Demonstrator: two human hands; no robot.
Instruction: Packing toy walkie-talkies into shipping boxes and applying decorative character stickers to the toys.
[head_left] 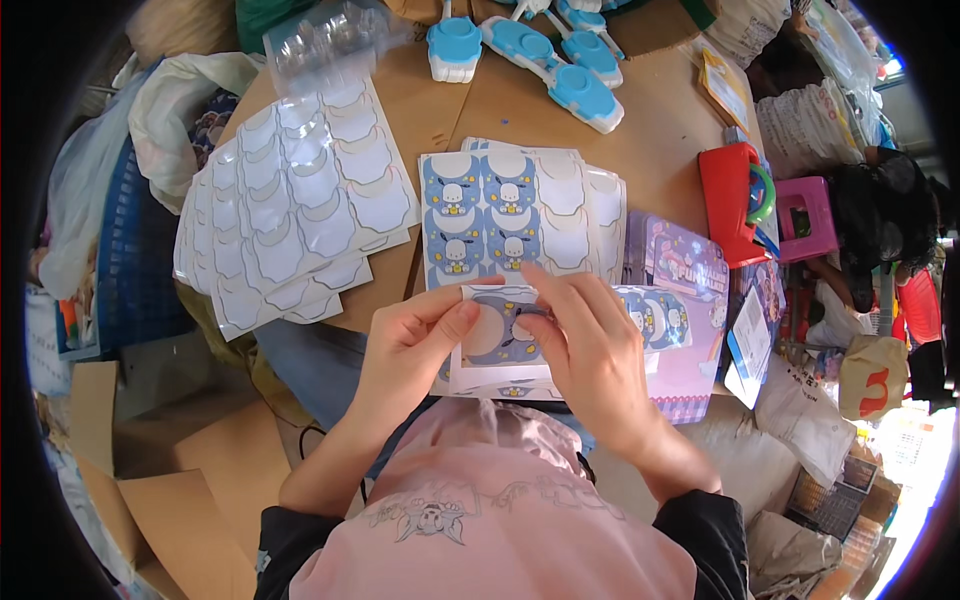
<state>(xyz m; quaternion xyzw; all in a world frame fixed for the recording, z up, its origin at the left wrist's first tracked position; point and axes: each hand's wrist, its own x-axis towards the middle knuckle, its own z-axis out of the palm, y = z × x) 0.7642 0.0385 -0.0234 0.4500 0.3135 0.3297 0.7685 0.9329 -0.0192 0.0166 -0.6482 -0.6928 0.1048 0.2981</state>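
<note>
Close in front of my body I hold a bent sticker sheet (490, 338), printed blue with a white cartoon figure. My left hand (405, 340) pinches its left edge between thumb and fingers. My right hand (600, 350) has its thumb on the printed face and its fingers curled over the top edge. Whether a sticker is lifted from the backing there cannot be made out. Just beyond my hands lies another sticker sheet (482, 215), blue on its left and bare backing on its right. A blue printed strip (660, 318) shows right of my right hand.
Peeled backing sheets (300, 190) are fanned out on the left of the cardboard-covered table (440, 110). Blue-and-white plastic pieces (580, 92) lie at the back. To the right are a purple printed package (690, 370) and a red toy (728, 205). A cardboard box (190, 500) stands lower left.
</note>
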